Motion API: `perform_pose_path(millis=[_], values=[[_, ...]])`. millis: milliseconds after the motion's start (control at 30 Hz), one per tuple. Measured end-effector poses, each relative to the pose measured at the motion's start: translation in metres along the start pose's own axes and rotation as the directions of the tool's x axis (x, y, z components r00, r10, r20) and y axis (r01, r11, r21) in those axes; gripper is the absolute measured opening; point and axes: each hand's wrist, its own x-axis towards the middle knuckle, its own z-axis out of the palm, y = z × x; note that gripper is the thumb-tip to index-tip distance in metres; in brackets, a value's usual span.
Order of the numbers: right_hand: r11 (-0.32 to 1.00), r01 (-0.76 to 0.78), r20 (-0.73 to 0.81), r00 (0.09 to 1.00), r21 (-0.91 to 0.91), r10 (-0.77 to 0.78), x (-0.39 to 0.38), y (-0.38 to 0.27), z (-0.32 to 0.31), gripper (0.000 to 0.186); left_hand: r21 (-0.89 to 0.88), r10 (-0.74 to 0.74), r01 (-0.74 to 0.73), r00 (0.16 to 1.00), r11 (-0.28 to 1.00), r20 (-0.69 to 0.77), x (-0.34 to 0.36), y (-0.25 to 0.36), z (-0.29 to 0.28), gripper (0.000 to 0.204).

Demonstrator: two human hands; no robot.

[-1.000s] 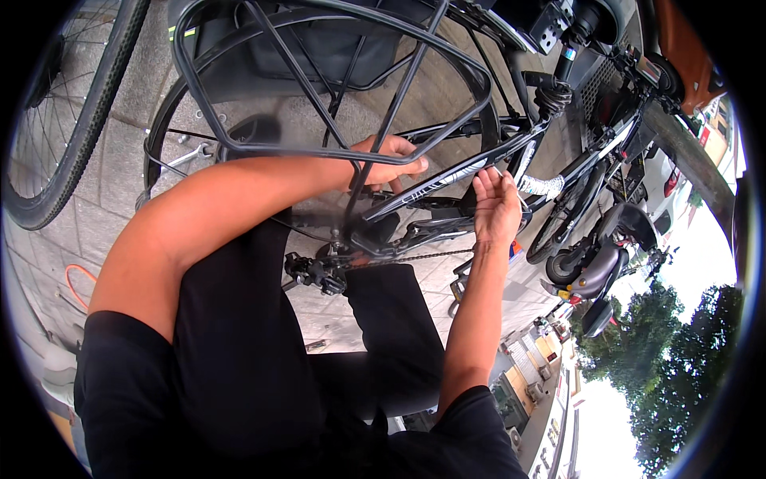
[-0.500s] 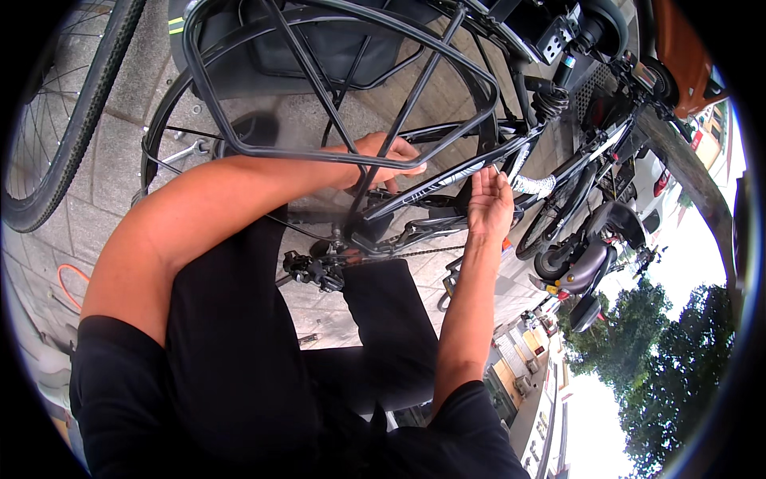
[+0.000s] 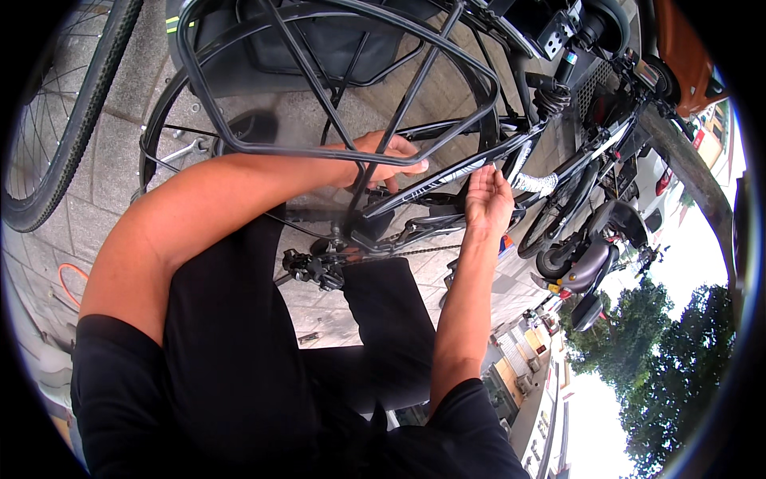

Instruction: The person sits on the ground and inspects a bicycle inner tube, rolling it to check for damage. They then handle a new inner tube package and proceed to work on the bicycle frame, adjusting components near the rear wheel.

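Observation:
A black bicycle frame tube (image 3: 455,173) with white marks slants between my hands. My left hand (image 3: 381,160) reaches in behind the black metal rack (image 3: 325,88); its fingers are apart, some bent beside the tube and partly covered by a rack bar. Palm up, my right hand (image 3: 488,199) is at the tube's lower edge, thumb and fingertips closed together. A tiny pale bit shows at those fingertips, too small to name. Below my left hand hang the rear derailleur (image 3: 317,270) and the chain (image 3: 423,251).
At the far left stands a spoked wheel with a knobby tyre (image 3: 102,104). A wrench (image 3: 191,149) lies on the paving near my left forearm. Right of the bicycle are a parked scooter (image 3: 586,267), another bicycle's wheel (image 3: 550,215) and a tree trunk (image 3: 694,168).
My right hand has shifted very slightly at the tube, and the small metallic glint at its fingertips shows less. The left hand stays in place.

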Motion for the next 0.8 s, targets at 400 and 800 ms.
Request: perform_pose_path(millis=[400,800], values=[[1.0,0.022,0.021,1.0,0.018,-0.022,-0.002,0.006,-0.001,0.008,0.053,-0.001,-0.001,0.999,0.999,0.041,0.002,-0.003,0.0,0.058],[0.993,-0.016,-0.111,0.993,0.114,0.028,0.004,0.012,0.011,0.008,0.015,0.052,-0.054,0.993,0.998,0.102,-0.004,0.001,-0.001,0.063]])
